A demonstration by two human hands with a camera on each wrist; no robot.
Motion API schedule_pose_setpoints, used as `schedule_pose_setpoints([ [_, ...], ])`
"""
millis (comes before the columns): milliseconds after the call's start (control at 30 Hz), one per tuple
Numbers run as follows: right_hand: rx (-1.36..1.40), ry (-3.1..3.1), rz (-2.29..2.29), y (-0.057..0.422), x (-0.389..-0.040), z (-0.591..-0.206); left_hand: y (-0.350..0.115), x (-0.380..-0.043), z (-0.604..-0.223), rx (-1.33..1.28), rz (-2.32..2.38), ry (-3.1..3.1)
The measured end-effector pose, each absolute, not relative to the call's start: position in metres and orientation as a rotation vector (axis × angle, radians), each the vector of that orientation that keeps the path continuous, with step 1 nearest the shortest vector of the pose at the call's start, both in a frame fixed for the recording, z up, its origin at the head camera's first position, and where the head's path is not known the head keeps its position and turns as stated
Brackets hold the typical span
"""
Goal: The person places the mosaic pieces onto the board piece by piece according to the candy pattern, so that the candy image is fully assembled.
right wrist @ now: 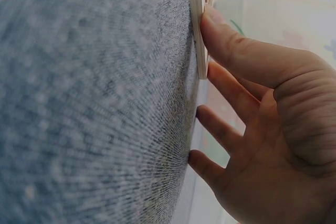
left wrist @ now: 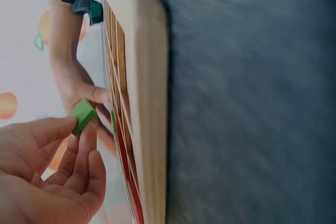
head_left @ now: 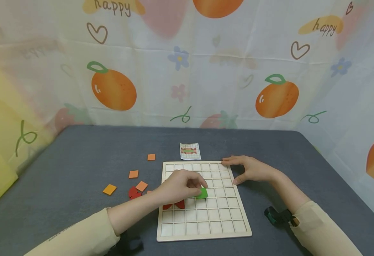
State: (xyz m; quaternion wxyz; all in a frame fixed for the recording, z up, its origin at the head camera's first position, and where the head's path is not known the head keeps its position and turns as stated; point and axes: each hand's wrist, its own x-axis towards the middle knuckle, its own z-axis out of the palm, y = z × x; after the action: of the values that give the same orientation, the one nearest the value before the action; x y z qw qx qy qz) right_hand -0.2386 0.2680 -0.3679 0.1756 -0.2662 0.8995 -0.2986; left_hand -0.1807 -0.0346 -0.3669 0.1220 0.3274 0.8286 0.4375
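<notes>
My left hand (head_left: 179,184) pinches a green square tile (head_left: 202,194) between thumb and fingers, over the middle of a pale wooden grid board (head_left: 204,227). In the left wrist view the green tile (left wrist: 83,115) is tilted and held above the board's surface. Red pieces (head_left: 180,204) lie in cells on the board's left side, partly hidden by the left forearm. At the far right corner, my right hand (head_left: 254,169) touches the board's edge with spread, fairly straight fingers. The right wrist view shows its thumb (right wrist: 231,38) against the board's side (right wrist: 197,24).
A small printed pattern card (head_left: 190,151) lies behind the board. Left of the board are several loose orange square tiles (head_left: 133,174), a yellow-orange one (head_left: 109,189) and red pieces (head_left: 134,192). A printed curtain (head_left: 180,92) hangs behind the dark table (head_left: 87,156).
</notes>
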Motion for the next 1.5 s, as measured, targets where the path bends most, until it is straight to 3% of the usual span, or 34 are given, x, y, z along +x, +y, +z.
schedule_pose_setpoints([
  [633, -0.753, 2.557, -0.848, 0.269, -0.237, -0.365, -0.001, -0.183, -0.382, 0.881, 1.285, 2.575],
  [1500, -0.757, 2.554, -0.852, 0.268, -0.238, -0.367, 0.001, -0.184, -0.387, 0.944, 1.122, 2.702],
])
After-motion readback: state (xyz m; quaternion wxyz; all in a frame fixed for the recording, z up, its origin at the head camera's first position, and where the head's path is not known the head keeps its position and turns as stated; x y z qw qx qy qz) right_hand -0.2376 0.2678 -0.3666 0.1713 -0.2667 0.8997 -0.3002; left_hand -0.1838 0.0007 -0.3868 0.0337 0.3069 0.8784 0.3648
